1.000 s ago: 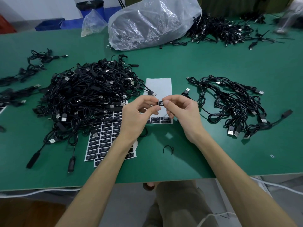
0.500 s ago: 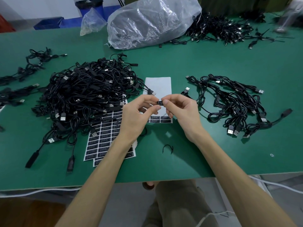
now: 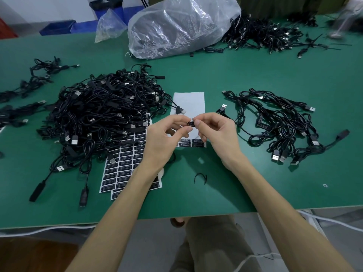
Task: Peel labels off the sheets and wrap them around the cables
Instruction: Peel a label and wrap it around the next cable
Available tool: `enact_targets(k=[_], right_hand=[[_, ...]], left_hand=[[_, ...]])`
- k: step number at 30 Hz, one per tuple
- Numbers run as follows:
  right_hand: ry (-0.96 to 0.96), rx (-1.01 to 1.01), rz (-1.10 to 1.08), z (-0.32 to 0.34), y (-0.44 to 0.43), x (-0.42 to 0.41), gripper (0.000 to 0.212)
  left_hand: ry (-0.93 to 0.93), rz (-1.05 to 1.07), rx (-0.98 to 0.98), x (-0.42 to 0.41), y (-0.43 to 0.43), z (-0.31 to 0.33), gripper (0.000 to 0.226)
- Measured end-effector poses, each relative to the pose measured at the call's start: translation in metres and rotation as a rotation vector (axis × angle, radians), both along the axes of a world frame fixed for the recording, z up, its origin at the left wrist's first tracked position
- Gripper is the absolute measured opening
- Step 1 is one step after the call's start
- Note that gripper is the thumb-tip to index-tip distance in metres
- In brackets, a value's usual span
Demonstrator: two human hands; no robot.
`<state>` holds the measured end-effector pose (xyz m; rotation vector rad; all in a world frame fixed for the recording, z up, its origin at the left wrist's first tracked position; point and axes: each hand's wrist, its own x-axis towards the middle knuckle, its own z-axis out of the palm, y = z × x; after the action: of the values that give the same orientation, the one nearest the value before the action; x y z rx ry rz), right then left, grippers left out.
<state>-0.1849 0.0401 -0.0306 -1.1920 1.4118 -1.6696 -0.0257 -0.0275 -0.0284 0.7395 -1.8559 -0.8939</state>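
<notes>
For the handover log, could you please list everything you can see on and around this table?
table: one, green, across the view
big pile: one, black cables, left of centre
right pile: one, black cables, right
far pile: one, black cables, far right
left cables: several, black, left edge
label sheets: stack, black-on-white, front of big pile
spent sheet: one, mostly white, centre
label: one, black, pinched by both grips
big bag: one, clear, far centre
small bag: one, clear, left of big bag
loop: one, black, near front edge
crate: one, blue, behind table
left grip: one, bare, on label
right grip: one, bare, on label
</notes>
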Motion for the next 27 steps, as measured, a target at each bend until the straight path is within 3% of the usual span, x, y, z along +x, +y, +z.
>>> enact_targets(k=[27], right_hand=[[0.041,0.034,-0.023,0.0025,0.0009,0.0032,0.011]], left_hand=[[-0.039,0.011,-0.081,-0.0006,0.0025,-0.0011,0.018]])
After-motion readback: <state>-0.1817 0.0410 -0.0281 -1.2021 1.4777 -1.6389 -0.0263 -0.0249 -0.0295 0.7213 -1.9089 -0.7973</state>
